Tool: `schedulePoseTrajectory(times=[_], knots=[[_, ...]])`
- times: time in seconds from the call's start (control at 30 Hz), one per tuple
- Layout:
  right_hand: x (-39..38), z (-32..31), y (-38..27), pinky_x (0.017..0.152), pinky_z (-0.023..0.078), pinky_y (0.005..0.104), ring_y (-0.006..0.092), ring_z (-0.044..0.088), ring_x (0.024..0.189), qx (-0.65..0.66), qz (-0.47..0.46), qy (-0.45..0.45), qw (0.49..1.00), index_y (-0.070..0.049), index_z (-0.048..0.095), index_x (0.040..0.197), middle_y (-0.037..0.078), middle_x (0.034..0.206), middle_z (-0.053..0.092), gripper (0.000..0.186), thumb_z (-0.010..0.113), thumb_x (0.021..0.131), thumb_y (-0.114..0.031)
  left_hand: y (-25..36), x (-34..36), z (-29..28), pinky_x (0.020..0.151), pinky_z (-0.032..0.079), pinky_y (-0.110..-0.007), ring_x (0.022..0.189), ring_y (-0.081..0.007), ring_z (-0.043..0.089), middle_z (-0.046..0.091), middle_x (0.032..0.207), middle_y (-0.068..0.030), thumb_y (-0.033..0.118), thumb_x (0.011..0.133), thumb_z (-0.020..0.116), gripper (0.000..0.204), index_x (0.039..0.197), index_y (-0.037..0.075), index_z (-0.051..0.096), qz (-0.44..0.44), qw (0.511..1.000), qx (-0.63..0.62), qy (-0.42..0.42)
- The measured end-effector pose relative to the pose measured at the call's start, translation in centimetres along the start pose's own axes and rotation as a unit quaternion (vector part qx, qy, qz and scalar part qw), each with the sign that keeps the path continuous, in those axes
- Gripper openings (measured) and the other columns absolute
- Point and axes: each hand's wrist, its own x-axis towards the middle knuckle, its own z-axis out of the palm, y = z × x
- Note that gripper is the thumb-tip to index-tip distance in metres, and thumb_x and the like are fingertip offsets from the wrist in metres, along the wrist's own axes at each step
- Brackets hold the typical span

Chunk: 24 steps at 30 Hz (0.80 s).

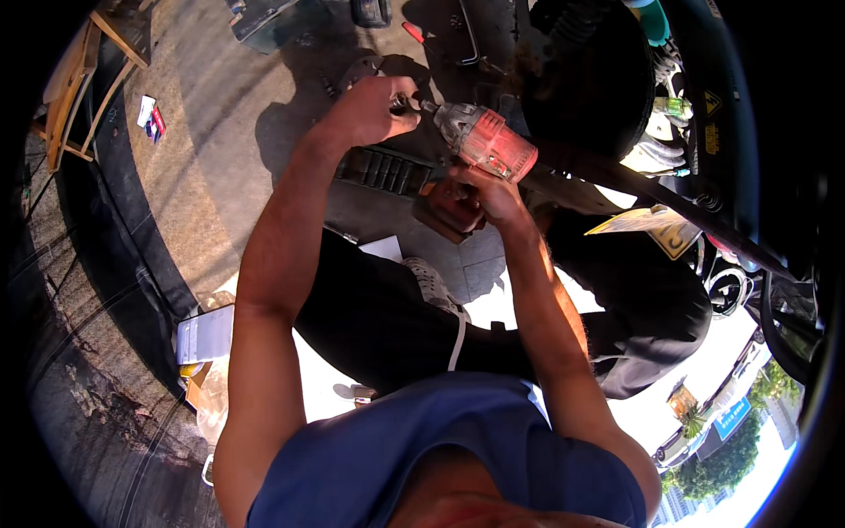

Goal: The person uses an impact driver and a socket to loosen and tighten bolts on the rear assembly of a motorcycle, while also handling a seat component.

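My right hand (pixel 493 195) is wrapped round the grip of a red and grey cordless impact wrench (pixel 495 145). Its nose points up and to the left, and the battery end hangs below my fingers in shadow. At the tip of the nose, my left hand (pixel 380 110) is curled with thumb and fingers closed round a small metal part (pixel 401 102). Its shape is mostly hidden by the fingers, and I cannot tell whether it sits on the wrench's drive. Under my hands, a dark tray with ribbed slots (pixel 385 170) lies on the ground.
A large dark round tyre-like shape (pixel 590 84) stands at the right. A red-handled tool (pixel 413 33) and a bent metal bar (pixel 469 37) lie on the floor beyond my hands. A wooden stool (pixel 75 88) is at the far left, a yellow plate (pixel 647 224) at the right.
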Motion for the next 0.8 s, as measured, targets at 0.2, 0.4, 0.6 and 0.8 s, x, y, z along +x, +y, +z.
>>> schedulePoseTrajectory(times=[0.2,0.4,0.6,0.8], knots=[[-2.2,0.6,-4.2,0.051,0.047,0.0290,0.0114,0.060,0.066,-0.030,0.055,-0.043,0.997,-0.005,0.065,0.096,0.001,0.077,0.061,0.020,0.070,0.078,0.003,4.2,-0.8,0.8,0.083,0.055,-0.044,0.096,-0.0389,0.069,0.069,0.099,-0.0256,0.025,0.073,0.081,0.054,0.122,0.005,0.066,-0.041,0.984,0.150,-0.087],[-2.4,-3.5,-2.5,0.057,0.045,0.0292,0.0101,0.057,0.067,-0.009,0.043,-0.135,0.990,-0.005,0.066,0.099,0.001,0.076,0.061,0.026,0.069,0.075,0.004,3.8,-1.9,2.9,0.090,0.053,-0.043,0.101,-0.0369,0.069,0.072,0.102,-0.0219,0.030,0.071,0.086,0.072,0.130,-0.002,0.057,0.022,0.975,0.114,-0.191],[-1.5,-5.4,-2.5,0.075,0.055,0.0319,0.0169,0.066,0.085,-0.146,0.009,-0.215,0.966,-0.002,0.067,0.114,0.006,0.096,0.071,0.040,0.077,0.076,-0.006,3.1,-1.0,4.7,0.099,0.048,-0.036,0.113,-0.0242,0.062,0.067,0.122,-0.0155,0.026,0.070,0.092,0.080,0.133,-0.004,0.052,-0.187,0.847,-0.135,-0.479],[-1.1,-1.7,-3.1,0.078,0.054,0.0332,0.0160,0.065,0.087,-0.098,-0.026,-0.110,0.989,-0.005,0.063,0.124,0.004,0.096,0.070,0.050,0.077,0.075,-0.001,1.1,-1.0,1.9,0.102,0.045,-0.034,0.117,-0.0198,0.055,0.059,0.122,-0.0085,0.020,0.079,0.085,0.076,0.142,0.003,0.047,-0.029,0.930,-0.334,-0.152]])
